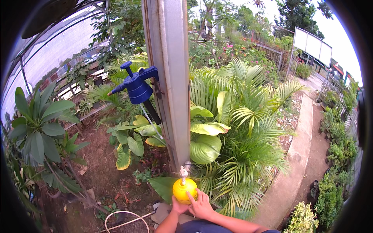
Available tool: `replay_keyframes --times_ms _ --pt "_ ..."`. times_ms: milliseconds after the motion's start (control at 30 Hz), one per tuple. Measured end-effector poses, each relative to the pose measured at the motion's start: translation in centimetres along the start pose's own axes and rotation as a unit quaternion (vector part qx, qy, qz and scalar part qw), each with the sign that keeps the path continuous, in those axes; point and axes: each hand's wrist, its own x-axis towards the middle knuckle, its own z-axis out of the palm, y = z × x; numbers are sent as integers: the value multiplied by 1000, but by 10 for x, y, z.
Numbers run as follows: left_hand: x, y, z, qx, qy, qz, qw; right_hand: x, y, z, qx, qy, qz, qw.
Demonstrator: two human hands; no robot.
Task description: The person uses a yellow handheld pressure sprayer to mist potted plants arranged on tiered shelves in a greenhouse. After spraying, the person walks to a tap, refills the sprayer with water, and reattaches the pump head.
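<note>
A round yellow sprayer bottle [184, 198] stands upright beneath a tap [187, 166] at the foot of a metal post. A whitish knotted cloth or hose piece [183, 172] hangs from the tap into the bottle's mouth. My left hand [179, 206] holds the bottle from below at its left side. Against its right side, my right hand [202, 204] rests spread fingertips, index finger extended. The blue pump-sprayer head [137, 88] hangs by its handle on the post's left side, its black pump cylinder [152, 112] and thin clear tube [151, 122] pointing down.
The grey metal post [172, 87] rises directly ahead. Palm fronds [239, 139] crowd its right side, and broad leaves [136, 144] grow at its left. A pale hose [128, 222] loops over the soil. A concrete curb [297, 145] runs along the right.
</note>
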Motion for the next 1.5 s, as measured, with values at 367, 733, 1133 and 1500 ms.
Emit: replay_keyframes --times_ms 367,733,1133,1500 --pt "-2 2 -5 42 -37 15 998 13 -4 -18 63 21 -4 998" --pt "2 5 -13 -41 -37 -37 998 13 7 -16 129 100 13 986" --pt "1 5 -14 45 -58 -11 997 0 2 7 -31 -32 9 999" --pt "2 8 -9 -51 -17 -44 998 15 6 -15 154 221 -67 961"
